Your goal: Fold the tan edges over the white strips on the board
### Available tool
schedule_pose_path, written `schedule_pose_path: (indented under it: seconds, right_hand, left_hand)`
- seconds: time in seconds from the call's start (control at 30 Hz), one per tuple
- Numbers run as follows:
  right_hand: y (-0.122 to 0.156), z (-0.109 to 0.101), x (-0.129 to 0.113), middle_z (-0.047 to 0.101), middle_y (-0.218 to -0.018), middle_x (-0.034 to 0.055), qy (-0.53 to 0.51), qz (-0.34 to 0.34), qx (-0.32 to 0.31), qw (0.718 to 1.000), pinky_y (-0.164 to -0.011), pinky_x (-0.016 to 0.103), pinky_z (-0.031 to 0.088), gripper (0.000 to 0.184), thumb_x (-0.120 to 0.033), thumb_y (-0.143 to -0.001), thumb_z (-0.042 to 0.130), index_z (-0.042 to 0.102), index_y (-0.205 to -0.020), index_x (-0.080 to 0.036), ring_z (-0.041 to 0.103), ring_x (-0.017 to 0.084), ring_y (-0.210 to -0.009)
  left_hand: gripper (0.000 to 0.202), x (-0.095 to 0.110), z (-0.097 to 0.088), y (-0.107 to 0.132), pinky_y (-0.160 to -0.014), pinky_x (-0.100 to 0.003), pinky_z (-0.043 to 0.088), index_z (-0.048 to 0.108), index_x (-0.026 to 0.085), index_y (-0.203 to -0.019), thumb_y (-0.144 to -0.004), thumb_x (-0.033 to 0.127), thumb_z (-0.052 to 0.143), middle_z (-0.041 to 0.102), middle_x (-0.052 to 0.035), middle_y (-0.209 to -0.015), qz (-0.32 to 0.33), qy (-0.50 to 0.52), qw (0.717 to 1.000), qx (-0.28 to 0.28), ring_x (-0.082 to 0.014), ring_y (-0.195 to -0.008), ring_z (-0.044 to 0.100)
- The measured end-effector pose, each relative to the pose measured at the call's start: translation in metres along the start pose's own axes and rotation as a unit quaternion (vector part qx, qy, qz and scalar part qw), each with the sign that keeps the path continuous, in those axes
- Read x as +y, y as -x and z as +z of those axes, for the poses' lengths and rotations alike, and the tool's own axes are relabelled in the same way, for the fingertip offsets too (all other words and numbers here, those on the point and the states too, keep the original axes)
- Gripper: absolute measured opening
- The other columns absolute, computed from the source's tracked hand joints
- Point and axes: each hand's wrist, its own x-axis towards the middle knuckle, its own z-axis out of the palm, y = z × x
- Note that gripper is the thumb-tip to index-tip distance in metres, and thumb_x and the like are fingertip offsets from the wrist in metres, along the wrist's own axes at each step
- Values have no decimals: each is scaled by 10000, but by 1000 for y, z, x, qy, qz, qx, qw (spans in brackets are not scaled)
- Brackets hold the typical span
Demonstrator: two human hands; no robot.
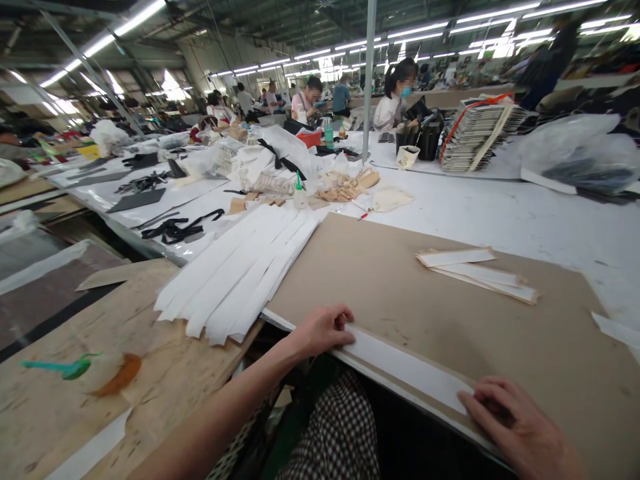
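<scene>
A long white strip point(405, 363) lies on a slightly wider tan strip along the near edge of the brown board point(370, 267). My left hand point(325, 330) has its fingers curled, with thumb and forefinger at the strip's left end. At the opposite end, my right hand point(515, 413) grips with thumb and bent fingers; part of the strip is hidden beneath them. Farther back on the board rest several short white strips with tan edges point(475, 267). Left of the board, many loose white strips point(235, 273) are spread in overlapping rows.
A bottle with a green nozzle point(299, 192) stands behind the white strips, near tan scraps point(347, 185). On the wooden surface at left lies a teal-handled tool beside a container of amber liquid point(120, 373). A metal post point(369, 80) rises from the table; co-workers sit beyond.
</scene>
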Motion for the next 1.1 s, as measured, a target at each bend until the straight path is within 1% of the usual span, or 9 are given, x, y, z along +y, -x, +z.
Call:
schedule_pose_path:
  seconds: [0.23, 0.33, 0.43, 0.57, 0.63, 0.73, 0.9, 1.0, 1.1]
  right_hand:
    - [-1, -3, -5, 597, -1029, 10, 15, -27, 17, 999, -737, 262, 528, 369, -639, -862, 514, 608, -869, -282, 651, 164, -816]
    - [-2, -2, -10, 565, -1154, 34, 40, -61, 85, 994, -676, 261, 545, 378, -601, -871, 533, 596, -1086, -296, 648, 159, -805]
    - [-1, 3, -15, 491, -1285, 66, 75, -145, 162, 973, -737, 295, 541, 344, -477, -935, 494, 552, -1228, -308, 616, 186, -921]
    - [-1, 7, -15, 549, -1216, 51, 133, -262, 164, 942, -800, 314, 496, 234, -267, -955, 482, 620, -1138, -319, 566, 196, -950]
    - [0, 6, -14, 591, -1199, 43, 162, -280, 139, 936, -852, 349, 462, 263, -202, -952, 463, 633, -1123, -307, 545, 223, -1025]
    - [2, 3, -14, 639, -1182, 28, 181, -287, 117, 934, -925, 410, 396, 336, -127, -939, 428, 623, -1164, -284, 519, 249, -1099]
    - [7, -4, -10, 640, -1178, 13, 113, -259, 107, 953, -960, 427, 379, 452, -81, -915, 380, 617, -1213, -324, 514, 231, -1120]
    - [9, -7, 1, 616, -1153, 30, 24, -181, 152, 971, -932, 421, 425, 357, -133, -920, 397, 691, -1012, -314, 518, 232, -1120]
    - [14, -10, 6, 605, -1107, 64, -13, -93, 213, 972, -896, 441, 449, 264, -184, -916, 424, 649, -790, -245, 538, 248, -1060]
  left_hand:
    - [255, 1, 4, 3, -620, -223, 384, 620, 208, -998, -768, 303, 674, 606, 49, -754, 18, -53, 998, 21, -130, -695, 557]
    - [281, 2, 7, 7, -650, -243, 398, 586, 217, -1063, -796, 277, 649, 617, 42, -783, 26, -85, 995, 37, -149, -721, 571]
    - [341, 5, 12, 13, -725, -284, 420, 527, 229, -1167, -836, 237, 605, 620, -4, -985, 38, -125, 989, 66, -183, -832, 585]
    - [334, 8, 19, 17, -827, -338, 444, 512, 221, -1180, -862, 133, 561, 539, -60, -1144, 119, -270, 946, 135, -226, -993, 540]
    - [256, 9, 23, 17, -864, -347, 445, 548, 216, -1105, -881, 92, 540, 559, -51, -1075, 201, -319, 920, 111, -223, -997, 523]
    - [119, 4, 30, 19, -884, -335, 454, 579, 203, -1017, -931, 139, 527, 590, -45, -1008, 295, -330, 895, 62, -211, -979, 519]
    - [283, -12, 39, 28, -944, -321, 447, 537, 174, -1208, -947, 94, 462, 594, -74, -1131, 314, -311, 893, 84, -217, -1081, 495]
    - [359, -16, 39, 29, -979, -361, 417, 523, 169, -1247, -919, 41, 455, 594, -76, -1163, 318, -308, 891, 97, -235, -1112, 473]
    - [347, -9, 36, 26, -921, -397, 419, 584, 201, -1138, -877, 4, 466, 609, -56, -1090, 286, -304, 904, 97, -246, -1054, 490]
